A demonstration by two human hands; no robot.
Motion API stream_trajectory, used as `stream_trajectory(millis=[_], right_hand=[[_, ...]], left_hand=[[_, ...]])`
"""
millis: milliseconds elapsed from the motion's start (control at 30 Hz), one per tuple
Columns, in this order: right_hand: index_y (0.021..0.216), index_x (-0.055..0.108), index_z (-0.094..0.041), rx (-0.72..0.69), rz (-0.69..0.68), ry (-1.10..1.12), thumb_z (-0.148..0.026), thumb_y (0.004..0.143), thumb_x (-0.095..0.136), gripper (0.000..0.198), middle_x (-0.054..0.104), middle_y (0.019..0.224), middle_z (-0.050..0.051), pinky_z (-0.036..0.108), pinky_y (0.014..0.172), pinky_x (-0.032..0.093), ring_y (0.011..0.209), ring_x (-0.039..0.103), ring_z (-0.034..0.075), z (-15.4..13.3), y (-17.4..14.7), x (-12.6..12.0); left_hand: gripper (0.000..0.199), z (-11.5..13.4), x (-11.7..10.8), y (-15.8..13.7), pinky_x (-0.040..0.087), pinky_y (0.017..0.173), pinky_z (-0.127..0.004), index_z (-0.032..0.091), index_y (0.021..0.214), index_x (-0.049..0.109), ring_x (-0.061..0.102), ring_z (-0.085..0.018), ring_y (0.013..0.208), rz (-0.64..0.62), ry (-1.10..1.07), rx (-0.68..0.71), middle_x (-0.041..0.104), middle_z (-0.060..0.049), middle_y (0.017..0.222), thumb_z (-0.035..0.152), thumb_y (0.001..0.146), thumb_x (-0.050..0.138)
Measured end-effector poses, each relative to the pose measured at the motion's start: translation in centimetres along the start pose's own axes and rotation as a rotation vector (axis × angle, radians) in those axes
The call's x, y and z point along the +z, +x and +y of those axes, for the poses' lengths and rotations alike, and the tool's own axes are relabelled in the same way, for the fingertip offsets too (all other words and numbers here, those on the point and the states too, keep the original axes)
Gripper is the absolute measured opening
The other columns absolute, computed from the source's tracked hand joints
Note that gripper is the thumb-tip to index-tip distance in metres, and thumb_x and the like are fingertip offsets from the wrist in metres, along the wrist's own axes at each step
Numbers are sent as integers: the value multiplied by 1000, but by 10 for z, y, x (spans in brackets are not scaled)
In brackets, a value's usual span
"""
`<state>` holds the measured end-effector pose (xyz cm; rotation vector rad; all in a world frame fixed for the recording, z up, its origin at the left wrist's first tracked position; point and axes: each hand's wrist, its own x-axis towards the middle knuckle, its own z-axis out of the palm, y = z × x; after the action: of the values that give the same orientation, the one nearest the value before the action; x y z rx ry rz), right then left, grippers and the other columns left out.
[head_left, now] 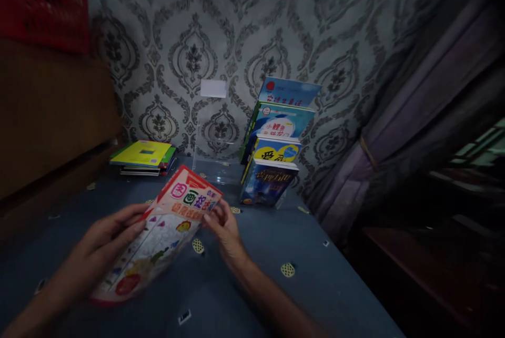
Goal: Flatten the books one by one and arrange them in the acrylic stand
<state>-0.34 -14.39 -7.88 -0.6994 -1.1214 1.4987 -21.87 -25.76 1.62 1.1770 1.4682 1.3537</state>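
Between my two hands a thin children's book (165, 238) with a red-edged, colourful cover is held tilted above the table. My left hand (114, 238) grips its left edge, thumb on the cover. On the book's upper right edge, my right hand (223, 225) is closed, with the thumb on the front. Beyond the book stands a clear acrylic rack (209, 143) with a white label (213, 89). In its right part, several books stand in steps, a dark blue book (268, 183) at the front and a light blue book (292, 91) at the back.
A stack of books (144, 154) with a yellow one on top lies at the back left. A brown box (55, 101) carries a red basket (47, 7) at the far left. The table (252, 296) has a blue patterned cover. A purple curtain (366, 164) hangs at right.
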Motion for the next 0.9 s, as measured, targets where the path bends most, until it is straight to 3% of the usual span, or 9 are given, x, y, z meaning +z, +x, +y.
stream_trajectory(millis=[100,167,300,400,467,533,600,733,900], right_hand=[[114,67,-24,103,-143,50,-55,67,88,59,78,107,8,44,89,61,101,75,29,1,-10,12],[108,70,-22,161,-202,46,-58,70,85,55,80,94,7,43,81,62,89,77,28,3,-14,14],[99,70,-20,223,-228,-21,-60,64,89,57,80,83,5,44,77,62,80,78,29,10,-12,5],[89,69,-19,288,-232,-128,-65,57,89,59,79,77,5,45,77,62,74,78,28,23,-9,-6],[85,67,-20,323,-201,-216,-65,52,90,61,78,73,4,43,73,62,67,76,26,33,-7,-12],[85,66,-20,330,-172,-313,-64,51,90,60,78,73,4,38,65,60,65,75,25,42,-4,-16],[86,64,-21,336,-176,-431,-61,56,87,56,77,73,3,32,53,56,58,72,22,44,-1,-19],[103,65,-18,302,-227,-851,-49,78,74,40,73,67,1,27,42,45,49,65,19,30,2,-23],[126,66,-18,9,-223,-1434,-32,95,59,35,77,84,8,35,69,54,80,74,28,7,-2,-8]], left_hand=[[77,-3,7,1,63,60,-40,24,132,63,76,-31,76,38,-293,-191,79,-9,94,52,63,86],[89,-15,11,2,63,61,-41,26,141,53,77,-32,78,92,-419,-225,79,-10,100,47,62,88],[96,-57,9,9,62,64,-40,31,148,39,77,-29,77,89,-420,-233,78,-8,102,49,67,87],[82,-89,-5,16,60,66,-37,24,146,39,76,-27,75,29,-164,-176,77,-6,90,56,78,74],[61,-104,-16,20,59,71,-37,18,136,50,73,-25,79,-62,202,-56,73,-4,80,54,88,61],[38,-113,-24,24,57,84,-40,19,121,61,71,-25,90,-68,621,113,74,-6,90,44,95,50],[33,-116,-28,27,55,92,-42,19,116,65,68,-25,102,-59,898,233,73,-10,106,36,99,42],[30,-115,-22,45,50,104,-44,19,119,64,64,-24,108,-110,1056,340,70,-10,115,27,101,42],[26,-121,-18,77,51,101,-42,19,114,63,61,-25,110,-157,1097,382,69,-11,118,22,101,41]])
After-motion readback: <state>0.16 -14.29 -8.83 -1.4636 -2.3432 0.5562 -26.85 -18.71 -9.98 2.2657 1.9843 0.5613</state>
